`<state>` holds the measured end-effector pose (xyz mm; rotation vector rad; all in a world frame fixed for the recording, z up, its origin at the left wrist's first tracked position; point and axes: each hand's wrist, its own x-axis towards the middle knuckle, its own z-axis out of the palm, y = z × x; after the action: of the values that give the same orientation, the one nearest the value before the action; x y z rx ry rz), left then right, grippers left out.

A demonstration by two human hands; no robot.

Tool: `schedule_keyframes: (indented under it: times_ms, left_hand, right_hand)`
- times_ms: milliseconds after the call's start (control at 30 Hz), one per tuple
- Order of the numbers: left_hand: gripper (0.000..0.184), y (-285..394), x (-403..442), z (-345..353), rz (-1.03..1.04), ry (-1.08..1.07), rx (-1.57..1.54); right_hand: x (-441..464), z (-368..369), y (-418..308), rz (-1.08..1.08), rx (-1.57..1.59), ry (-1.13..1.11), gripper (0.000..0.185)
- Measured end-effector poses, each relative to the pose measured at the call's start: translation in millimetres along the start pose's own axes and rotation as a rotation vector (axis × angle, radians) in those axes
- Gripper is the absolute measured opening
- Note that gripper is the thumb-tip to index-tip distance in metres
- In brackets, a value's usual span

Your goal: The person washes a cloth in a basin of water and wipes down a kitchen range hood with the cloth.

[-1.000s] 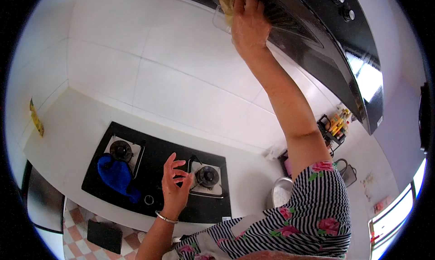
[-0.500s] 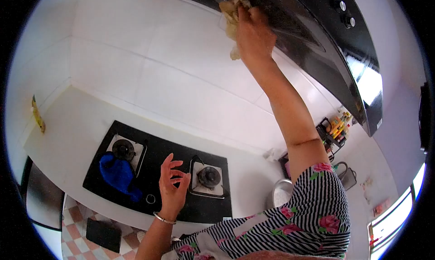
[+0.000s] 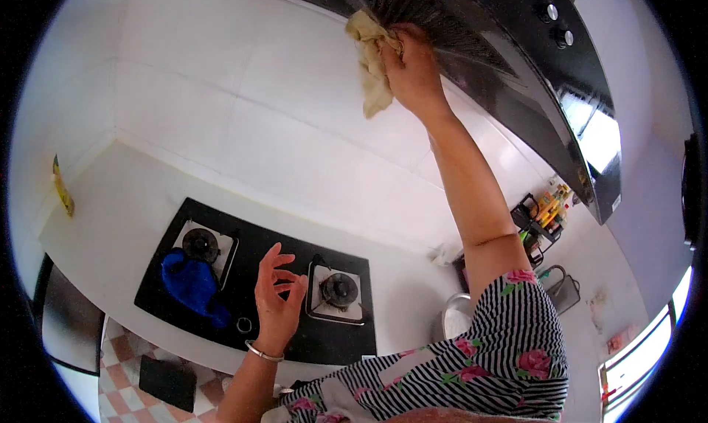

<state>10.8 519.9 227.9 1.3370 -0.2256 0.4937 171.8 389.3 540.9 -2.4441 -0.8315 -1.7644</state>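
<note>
My right hand (image 3: 414,67) is raised at the underside of the black range hood (image 3: 501,61), gripping a crumpled yellowish cloth (image 3: 375,76). Part of the cloth hangs down in front of the white wall, and its top lies close to the hood's mesh. Over the black gas stove (image 3: 269,275) hovers my left hand (image 3: 277,305), holding nothing, its fingers curved and apart. A bracelet circles that wrist. On the stove's left side a blue cloth (image 3: 190,283) lies against the left burner (image 3: 200,244). The right burner (image 3: 339,290) is just beside my left hand.
A metal pot (image 3: 456,316) stands on the counter to the right, partly behind my sleeve. Farther back is a rack of bottles (image 3: 549,205). A yellow packet (image 3: 62,187) is at the left wall. Knobs (image 3: 552,12) line the hood's front.
My right hand has come slightly down from the hood's mesh with the yellowish cloth, which now hangs lower and more spread. My left hand has shifted very slightly left.
</note>
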Motion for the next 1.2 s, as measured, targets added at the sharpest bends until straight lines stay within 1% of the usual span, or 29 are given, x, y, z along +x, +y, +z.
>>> schedule_keyframes:
  times_ms: [67,167,267,300,333,400,467,500,600,633,667,700,733,800,867,967,1067,1100,1167,1200]
  left_hand:
    - [0.053,5.9,6.5,-0.7,0.022,0.012,0.005]
    - [0.052,17.2,18.3,3.2,0.049,-0.057,0.007]
    - [0.051,30.2,63.6,6.1,0.352,-0.087,0.145]
    - [0.050,49.1,80.7,8.2,0.402,-0.043,0.142]
    - [0.049,69.6,99.1,13.1,0.453,0.005,0.141]
    - [0.049,89.6,136.7,28.0,0.599,0.020,0.018]
    - [0.050,94.7,155.2,49.7,0.568,-0.026,0.068]
    - [0.050,93.9,156.0,61.4,0.579,0.007,0.106]
    - [0.045,85.9,162.4,76.1,0.614,0.090,0.147]
    - [0.045,82.1,171.8,75.8,0.637,0.097,0.137]
    - [0.044,78.5,183.4,77.0,0.660,0.108,0.127]
    - [0.038,76.0,201.0,81.5,0.699,0.206,0.049]
    - [0.034,84.2,213.9,83.4,0.707,0.236,-0.006]
    - [0.026,110.5,235.1,84.0,0.724,0.292,-0.109]
    - [0.019,138.3,259.7,90.2,0.886,0.394,-0.062]
    - [0.022,181.7,282.6,108.9,1.154,0.550,0.004]
    - [0.019,193.6,288.9,117.3,0.917,0.405,0.164]
    - [0.013,185.0,303.8,117.4,1.217,0.728,0.446]
    - [0.009,165.0,309.0,123.4,1.180,0.719,0.469]
    - [0.007,158.8,307.6,125.2,1.160,0.715,0.479]
  right_hand:
    - [0.6,-5.4,0.7,0.073,0.246,-0.040,0.024]
    - [8.5,-1.6,-0.5,0.066,0.346,0.189,0.026]
    - [3.5,0.9,-14.7,0.140,0.636,0.082,0.023]
    - [-3.6,3.6,-24.7,0.209,0.698,0.073,0.021]
    - [-12.3,15.2,-26.6,0.183,0.756,0.022,0.020]
    - [-38.1,16.5,-48.6,0.225,0.892,-0.122,0.019]
    - [-60.2,27.2,-58.0,0.414,1.014,-0.259,0.020]
    - [-69.9,28.7,-60.9,0.456,1.214,-0.271,0.027]
    - [-76.5,14.1,-49.8,0.981,1.614,-0.274,0.034]
    - [-82.5,8.2,-41.2,0.999,1.691,-0.299,0.042]
    - [-89.7,0.5,-37.6,0.845,1.511,-0.265,0.043]
    - [-99.2,-8.3,-36.7,0.690,1.333,-0.232,0.045]
    - [-109.7,-18.5,-33.9,0.535,1.156,-0.195,0.048]
    - [-139.1,-45.4,-22.0,0.525,1.061,-0.118,0.055]
    - [-173.8,-72.2,-17.1,0.625,0.999,-0.114,0.054]
    - [-247.4,-89.9,-4.7,0.761,0.939,-0.131,0.054]
    - [-319.6,-109.5,12.2,0.923,0.893,-0.191,0.053]
    - [-337.9,-118.0,18.0,0.967,0.855,-0.221,0.052]
    - [-369.6,-136.2,32.0,1.058,0.774,-0.286,0.050]
    - [-381.9,-145.4,39.5,1.069,0.749,-0.307,0.049]
